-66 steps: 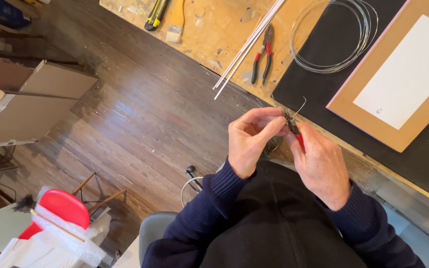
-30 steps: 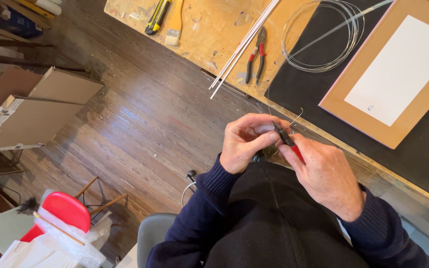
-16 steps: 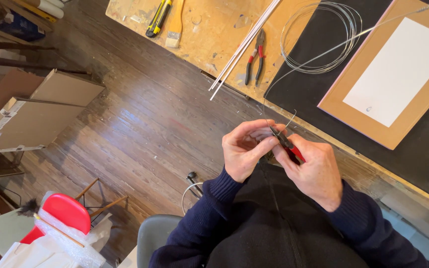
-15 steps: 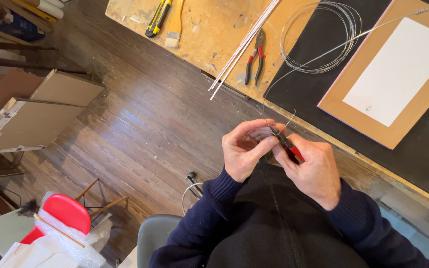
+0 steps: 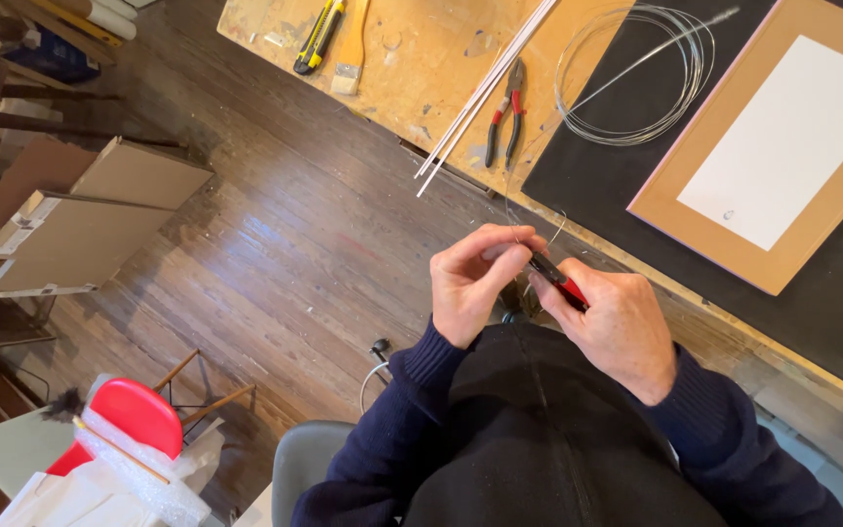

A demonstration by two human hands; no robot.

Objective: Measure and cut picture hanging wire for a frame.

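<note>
Wire (image 5: 511, 195) from the coil (image 5: 636, 78) at upper right is pinched in the left hand (image 5: 470, 283) while the right hand (image 5: 617, 327) grips red-handled pliers (image 5: 556, 278) at centre, seemingly bending its end.

A utility knife (image 5: 319, 36) and paintbrush (image 5: 351, 51) lie on the workbench (image 5: 412, 78).

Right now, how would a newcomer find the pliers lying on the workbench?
Start at the wooden workbench. Just left of the wire coil, beside the bundle of white rods, lie the pliers: red-and-black handles, untouched, unlike the pair in the hands.
</note>
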